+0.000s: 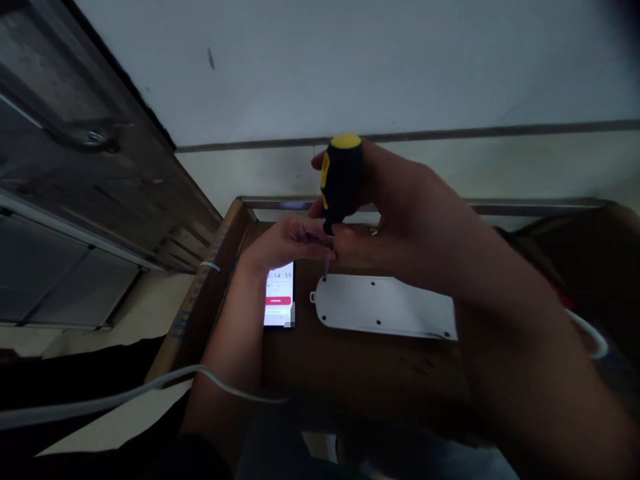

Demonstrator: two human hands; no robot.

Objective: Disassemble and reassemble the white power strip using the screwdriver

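Note:
My right hand (400,200) is wrapped round the black and yellow handle of a screwdriver (344,177), which stands nearly upright. Its thin shaft runs down to a hole at the left end of a white power strip (385,303), lying flat with its screw-holed face up. Closed at the shaft just under the handle, my left hand (300,241) has its thumb and fingertips against the screwdriver. Several dark holes line the strip's edges; my right wrist and forearm hide its right end. Whether a screw sits under the tip is too small to tell.
A lit phone (279,300) lies beside my left wrist on the brown tabletop (320,367). Small dark bits, perhaps screws (423,368), lie in front of the strip. A white cable (240,392) crosses my left forearm. A metal rail (525,208) and wall border the far side.

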